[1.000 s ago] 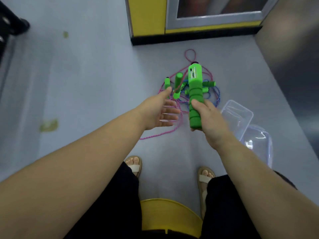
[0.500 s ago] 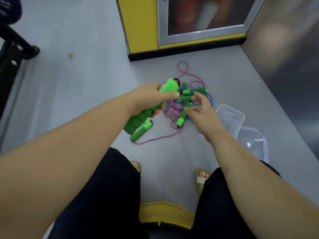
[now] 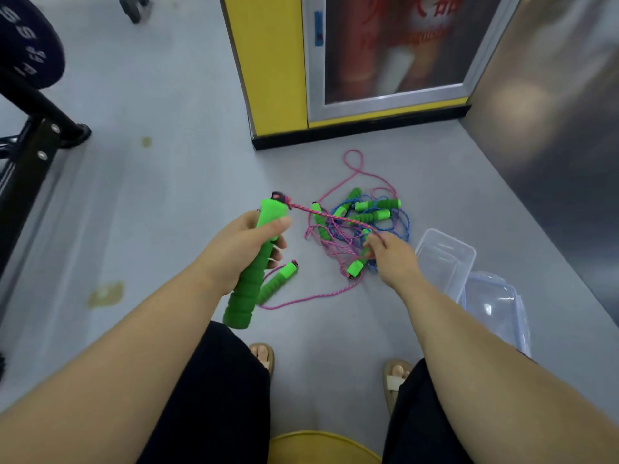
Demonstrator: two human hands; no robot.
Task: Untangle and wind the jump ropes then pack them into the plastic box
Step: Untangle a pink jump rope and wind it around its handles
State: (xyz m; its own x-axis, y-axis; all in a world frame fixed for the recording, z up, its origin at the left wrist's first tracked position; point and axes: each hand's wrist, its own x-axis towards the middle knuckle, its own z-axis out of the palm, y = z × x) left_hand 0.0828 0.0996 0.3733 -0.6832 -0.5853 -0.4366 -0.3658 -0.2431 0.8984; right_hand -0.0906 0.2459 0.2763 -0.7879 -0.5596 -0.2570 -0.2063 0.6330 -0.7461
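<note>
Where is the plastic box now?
The plastic box sits on the floor at right in the head view, beside the right hand, between the rope tangle and its lid.

**Foam, braid and clear plastic on a dull grey floor**

The ribbed handle at centre frame looks like soft green foam, matt and slightly porous, tipped with a hard black plastic cap. The smaller handles in the tangle right of centre show the same foam. The pink cord is a woven braid, rough and flecked, and the blue cord looks braided too. At right, the plastic box and its lid are clear, smooth and glossy. The floor is smooth and matt. At upper centre, a glossy yellow panel meets a satin metal frame. The wall at far right has a soft metallic sheen. The trousers at the bottom are matt black cloth.
</note>
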